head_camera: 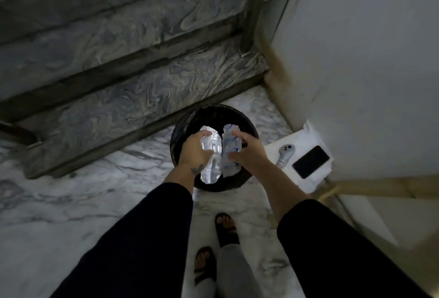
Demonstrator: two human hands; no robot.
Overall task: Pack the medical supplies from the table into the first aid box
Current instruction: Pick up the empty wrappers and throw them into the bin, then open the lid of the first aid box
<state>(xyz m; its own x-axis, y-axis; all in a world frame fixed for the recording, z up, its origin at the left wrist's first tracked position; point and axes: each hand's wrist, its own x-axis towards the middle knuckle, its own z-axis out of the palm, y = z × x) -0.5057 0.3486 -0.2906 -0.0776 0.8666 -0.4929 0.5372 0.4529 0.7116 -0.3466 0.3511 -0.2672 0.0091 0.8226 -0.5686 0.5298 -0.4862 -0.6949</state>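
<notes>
I stand over a round black bin (249,128) on a marble floor. My left hand (194,149) grips a clear plastic packet (210,171) held upright above the bin's mouth. Beside it my right hand (247,148) holds a second clear packet with blue print (229,165). The two packets nearly touch, side by side. No first aid box and no table with supplies are in view.
Marble steps (133,98) rise at the left and behind the bin. To the right, a white surface (308,136) against the wall holds a dark phone (310,161) and a grey device (285,153). My sandalled feet (225,228) stand just before the bin.
</notes>
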